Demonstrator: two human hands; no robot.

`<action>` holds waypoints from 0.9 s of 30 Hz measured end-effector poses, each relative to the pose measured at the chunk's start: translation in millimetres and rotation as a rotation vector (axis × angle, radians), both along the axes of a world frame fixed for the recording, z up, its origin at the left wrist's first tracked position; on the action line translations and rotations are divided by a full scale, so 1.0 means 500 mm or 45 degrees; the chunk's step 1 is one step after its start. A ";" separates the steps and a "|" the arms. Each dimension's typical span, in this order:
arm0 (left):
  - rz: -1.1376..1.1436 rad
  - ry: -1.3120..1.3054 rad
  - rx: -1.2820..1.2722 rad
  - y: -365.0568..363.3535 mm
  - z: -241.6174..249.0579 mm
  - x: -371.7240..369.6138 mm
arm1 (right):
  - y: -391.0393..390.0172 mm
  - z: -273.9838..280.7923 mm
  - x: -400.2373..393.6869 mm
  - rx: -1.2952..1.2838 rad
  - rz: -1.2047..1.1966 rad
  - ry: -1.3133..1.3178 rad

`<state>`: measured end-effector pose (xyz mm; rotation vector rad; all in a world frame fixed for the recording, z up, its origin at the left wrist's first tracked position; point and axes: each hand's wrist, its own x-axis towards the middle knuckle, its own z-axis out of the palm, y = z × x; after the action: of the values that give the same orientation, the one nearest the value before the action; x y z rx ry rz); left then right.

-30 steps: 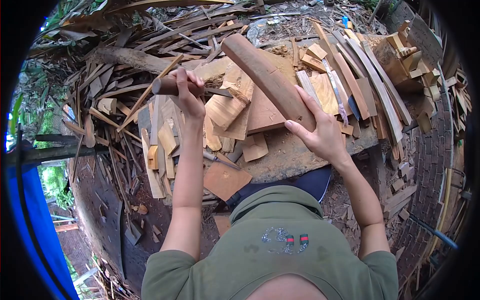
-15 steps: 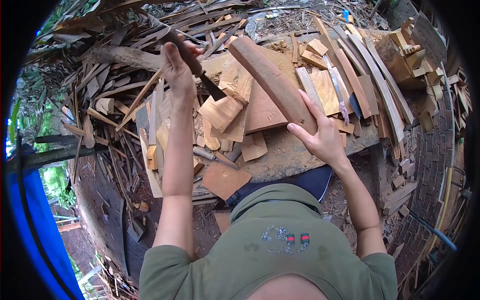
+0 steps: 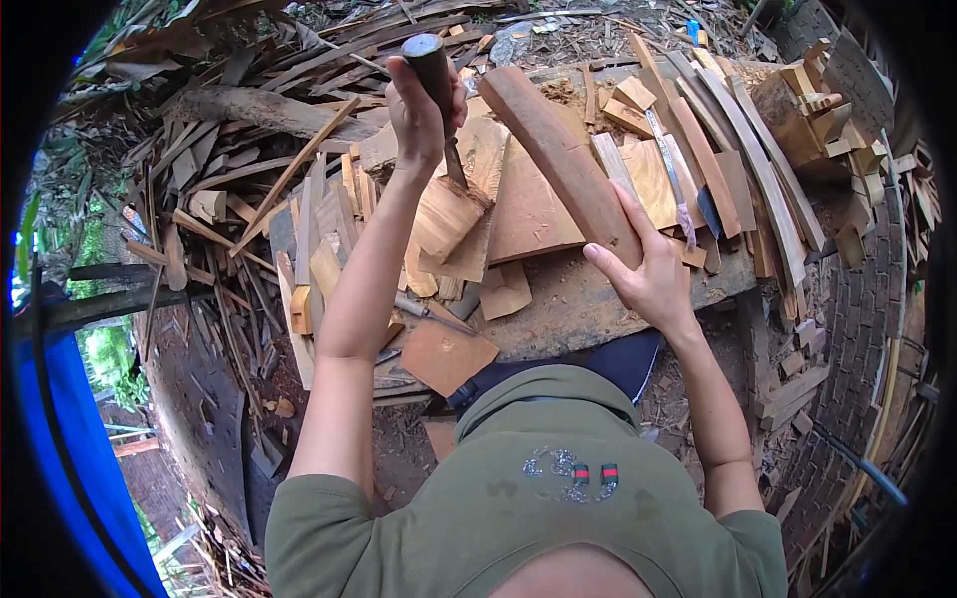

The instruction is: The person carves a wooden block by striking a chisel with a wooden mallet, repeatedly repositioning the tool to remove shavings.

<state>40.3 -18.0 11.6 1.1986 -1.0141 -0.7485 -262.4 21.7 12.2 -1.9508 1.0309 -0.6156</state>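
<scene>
My left hand point(image 3: 419, 125) is closed around the dark handle of a chisel point(image 3: 430, 72), held nearly upright. Its blade goes down to the splintered upper edge of a small pale wood block point(image 3: 447, 219), which lies on a larger flat piece of wood point(image 3: 481, 244). In my right hand point(image 3: 653, 274) is the lower end of a thick brown wooden bar point(image 3: 558, 159). The bar slants up and left, its far end near the chisel handle but apart from it. A second, thin tool with a pale handle point(image 3: 411, 306) lies nearer my body.
Offcuts and a reddish board point(image 3: 533, 214) lie on the workbench point(image 3: 598, 314). A handsaw-like strip with a wrapped end point(image 3: 670, 169) and long wood strips point(image 3: 768, 169) lie to the right. Scrap wood point(image 3: 229, 149) is heaped at the left, and cut blocks point(image 3: 822, 110) stand at the far right.
My left hand has moved right and tipped the chisel from a slant to nearly upright over the block. The wooden bar has shifted slightly right.
</scene>
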 end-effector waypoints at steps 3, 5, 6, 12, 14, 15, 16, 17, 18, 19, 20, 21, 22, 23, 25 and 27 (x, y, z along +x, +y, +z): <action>0.045 -0.052 -0.050 0.004 -0.004 -0.015 | -0.003 -0.007 -0.001 0.012 -0.006 -0.008; 0.055 -0.073 -0.054 0.003 -0.003 -0.021 | -0.004 -0.009 0.000 -0.005 0.000 -0.037; 0.065 -0.094 -0.057 0.003 -0.003 -0.022 | -0.004 -0.007 0.001 0.000 0.007 -0.034; 0.004 -0.125 -0.269 -0.012 -0.026 -0.024 | -0.036 0.013 0.008 0.181 0.053 -0.187; 0.073 -0.346 -0.182 -0.015 -0.027 -0.035 | -0.061 0.067 0.017 0.223 0.052 -0.312; 0.136 -0.499 -0.183 -0.022 -0.034 -0.046 | -0.069 0.095 0.024 0.063 0.002 -0.390; 0.122 -0.499 -0.182 -0.025 -0.034 -0.058 | -0.078 0.129 0.028 -0.072 -0.010 -0.472; 0.144 -0.551 -0.173 -0.029 -0.033 -0.069 | -0.085 0.152 0.034 -0.208 -0.023 -0.554; 0.164 -0.605 -0.166 -0.032 -0.031 -0.076 | -0.092 0.155 0.043 -0.208 -0.040 -0.557; 0.143 -0.610 -0.169 -0.035 -0.034 -0.077 | -0.100 0.157 0.052 -0.358 -0.020 -0.583; 0.147 -0.595 -0.155 -0.039 -0.036 -0.079 | -0.106 0.159 0.058 -0.510 -0.004 -0.605; 0.154 -0.580 -0.144 -0.045 -0.037 -0.080 | -0.108 0.145 0.064 -0.432 0.042 -0.464; 0.084 -0.444 -0.185 -0.046 -0.034 -0.082 | -0.114 0.123 0.059 -0.454 0.079 -0.206; 0.077 -0.445 -0.213 -0.064 -0.063 -0.075 | -0.122 0.107 0.050 -0.465 0.111 0.049; 0.147 -0.561 -0.227 -0.074 -0.054 -0.081 | -0.146 0.138 0.039 -0.405 0.148 -0.233; 0.183 -0.759 -0.077 -0.070 -0.048 -0.081 | -0.146 0.176 0.040 -0.434 0.011 -0.395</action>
<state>0.1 -52.8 -12.4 1.4621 -1.4042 -0.2396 -242.6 -51.2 100.1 -2.0587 0.7595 -1.1087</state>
